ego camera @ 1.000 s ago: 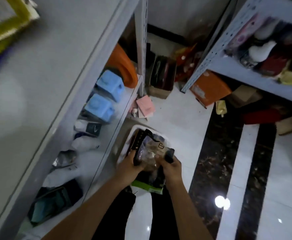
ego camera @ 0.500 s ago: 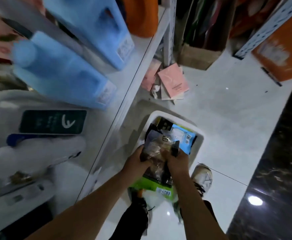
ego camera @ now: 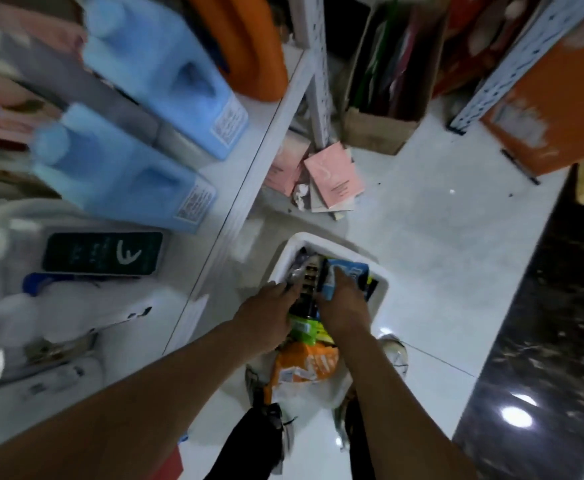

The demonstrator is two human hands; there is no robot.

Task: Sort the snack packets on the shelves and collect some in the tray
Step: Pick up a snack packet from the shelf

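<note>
Both my hands have dropped lower into the white tray (ego camera: 380, 289) since the earlier frame; the dark clear packet I held up above it is now down inside among the others. My left hand (ego camera: 266, 313) lies over the near-left side of the tray, fingers reaching onto a dark packet (ego camera: 309, 282); whether they are pinching it or just resting on it I cannot tell, too blurred. My right hand (ego camera: 344, 303) covers a blue packet (ego camera: 349, 273), fingers fairly straight and pressing on top of it. Green packet (ego camera: 304, 329) and orange packet (ego camera: 306, 367) sit at the near end of the tray, below my wrists. Tray stands on the white floor just beside the shelf edge. On the shelf (ego camera: 249, 174) to my left: two blue jugs (ego camera: 165, 74), a dark green labelled white bottle (ego camera: 103, 252). Pink booklets (ego camera: 333, 178) lie on the floor beyond the tray, cardboard box (ego camera: 380, 129) further back.
</note>
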